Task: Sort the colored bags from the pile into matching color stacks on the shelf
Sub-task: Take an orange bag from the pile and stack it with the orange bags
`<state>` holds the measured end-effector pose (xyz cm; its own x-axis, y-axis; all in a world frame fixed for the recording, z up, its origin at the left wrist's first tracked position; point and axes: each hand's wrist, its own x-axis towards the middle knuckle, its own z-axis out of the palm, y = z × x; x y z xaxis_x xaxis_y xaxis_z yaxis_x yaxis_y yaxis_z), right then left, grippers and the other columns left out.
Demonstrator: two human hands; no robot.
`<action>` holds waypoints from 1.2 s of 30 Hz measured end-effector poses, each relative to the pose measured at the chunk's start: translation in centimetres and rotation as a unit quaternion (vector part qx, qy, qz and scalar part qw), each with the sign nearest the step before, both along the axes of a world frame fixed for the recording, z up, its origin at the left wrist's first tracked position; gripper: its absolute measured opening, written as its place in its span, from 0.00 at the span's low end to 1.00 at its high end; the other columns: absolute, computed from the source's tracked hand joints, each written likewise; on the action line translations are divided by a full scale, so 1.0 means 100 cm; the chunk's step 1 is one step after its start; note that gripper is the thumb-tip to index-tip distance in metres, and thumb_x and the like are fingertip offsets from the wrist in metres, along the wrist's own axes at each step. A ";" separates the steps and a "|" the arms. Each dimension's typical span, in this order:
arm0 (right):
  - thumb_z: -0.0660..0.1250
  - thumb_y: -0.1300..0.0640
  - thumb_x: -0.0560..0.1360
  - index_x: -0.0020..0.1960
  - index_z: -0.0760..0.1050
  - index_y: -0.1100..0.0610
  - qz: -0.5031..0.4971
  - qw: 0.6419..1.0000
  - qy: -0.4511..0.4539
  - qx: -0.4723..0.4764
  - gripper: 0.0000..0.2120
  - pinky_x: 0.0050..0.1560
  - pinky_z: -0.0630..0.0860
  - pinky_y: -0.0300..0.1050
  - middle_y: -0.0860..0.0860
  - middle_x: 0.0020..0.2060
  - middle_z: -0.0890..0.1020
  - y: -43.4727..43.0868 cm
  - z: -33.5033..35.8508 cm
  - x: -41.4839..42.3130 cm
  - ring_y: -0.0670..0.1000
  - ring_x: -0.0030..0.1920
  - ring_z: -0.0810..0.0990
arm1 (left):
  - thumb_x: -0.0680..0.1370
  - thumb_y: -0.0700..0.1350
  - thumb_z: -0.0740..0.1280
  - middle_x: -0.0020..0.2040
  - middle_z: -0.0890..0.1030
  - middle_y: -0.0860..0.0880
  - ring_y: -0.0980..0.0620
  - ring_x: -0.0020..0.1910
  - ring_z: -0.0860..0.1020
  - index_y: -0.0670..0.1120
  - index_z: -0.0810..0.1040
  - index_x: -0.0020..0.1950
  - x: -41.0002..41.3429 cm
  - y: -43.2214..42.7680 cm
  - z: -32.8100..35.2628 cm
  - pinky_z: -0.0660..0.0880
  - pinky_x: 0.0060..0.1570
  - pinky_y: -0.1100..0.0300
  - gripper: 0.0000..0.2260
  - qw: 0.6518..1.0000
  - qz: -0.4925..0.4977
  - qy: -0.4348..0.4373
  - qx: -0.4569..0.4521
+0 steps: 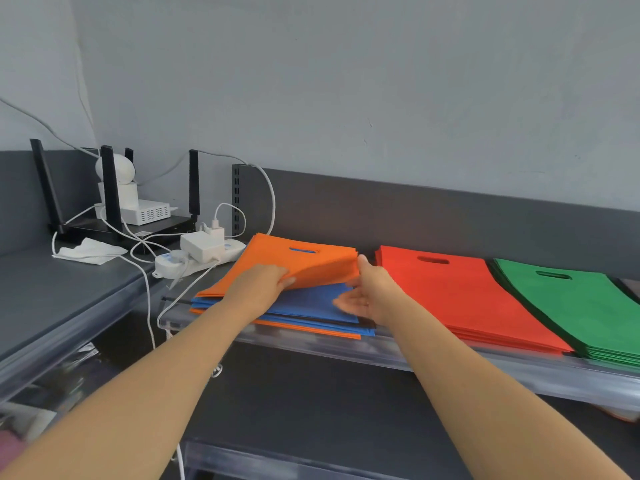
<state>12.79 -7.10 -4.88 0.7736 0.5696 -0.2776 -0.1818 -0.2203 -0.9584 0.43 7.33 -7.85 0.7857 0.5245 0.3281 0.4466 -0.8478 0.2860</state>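
Left hand pinches the near edge of the orange bags, fingers curled over the top, and holds that edge raised. Right hand is spread, palm toward the left, thumb up by the raised corner. It's blurred, so can't tell if it touches the blue bags under it.

Orange bags sit on top of the mixed pile, centre of frame, on the shelf. Blue ones lie below, with more orange at the very bottom.

Risks:
- Several orange layers are in one pinch, so they could fan out or slip.
- A blue bag may cling and drag along.
- The pile's near edge lies at the shelf's front lip, so a pull could slide bags off.
- The power strip lies just upper left of the pile and could snag.

Orientation: the orange bags' handle slot points at the back wall. Long axis runs front lip to wall, slanting lower left to upper centre. Red stack and green stack, on the right, lie the same way.
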 end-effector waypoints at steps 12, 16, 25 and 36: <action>0.58 0.63 0.77 0.62 0.68 0.63 0.073 0.979 0.190 0.001 0.13 0.42 0.82 0.57 0.66 0.49 0.82 -0.007 -0.005 0.010 0.66 0.42 0.84 | 0.77 0.67 0.46 0.47 0.74 0.52 0.50 0.47 0.71 0.51 0.69 0.53 -0.022 -0.016 -0.004 0.69 0.47 0.53 0.23 0.977 -0.049 0.153 0.139; 0.57 0.71 0.78 0.61 0.67 0.64 0.039 0.985 0.158 -0.052 0.13 0.47 0.81 0.58 0.64 0.50 0.77 -0.008 -0.003 0.009 0.64 0.48 0.80 | 0.80 0.63 0.42 0.50 0.75 0.54 0.50 0.57 0.72 0.54 0.71 0.54 -0.023 -0.018 -0.005 0.67 0.52 0.53 0.22 0.993 -0.035 0.099 0.048; 0.51 0.75 0.77 0.67 0.70 0.55 0.014 0.994 0.050 0.100 0.24 0.36 0.78 0.52 0.58 0.62 0.75 -0.038 0.005 0.020 0.59 0.53 0.78 | 0.81 0.58 0.48 0.49 0.77 0.48 0.46 0.49 0.75 0.46 0.73 0.49 0.004 -0.026 0.016 0.71 0.49 0.51 0.20 1.000 0.014 -0.010 -0.015; 0.55 0.71 0.79 0.65 0.70 0.52 -0.112 0.978 -0.057 0.166 0.21 0.48 0.78 0.55 0.55 0.55 0.78 -0.236 0.017 0.113 0.56 0.49 0.78 | 0.79 0.52 0.63 0.68 0.69 0.43 0.41 0.54 0.77 0.45 0.56 0.74 0.119 -0.162 0.044 0.76 0.45 0.50 0.28 0.901 0.049 -0.169 -0.398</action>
<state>24.10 -30.70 -3.21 0.9043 0.4267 -0.0103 -0.0770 0.1395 -0.9872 12.35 -8.87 -3.45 0.6483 0.7608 0.0291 0.2827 -0.2760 0.9186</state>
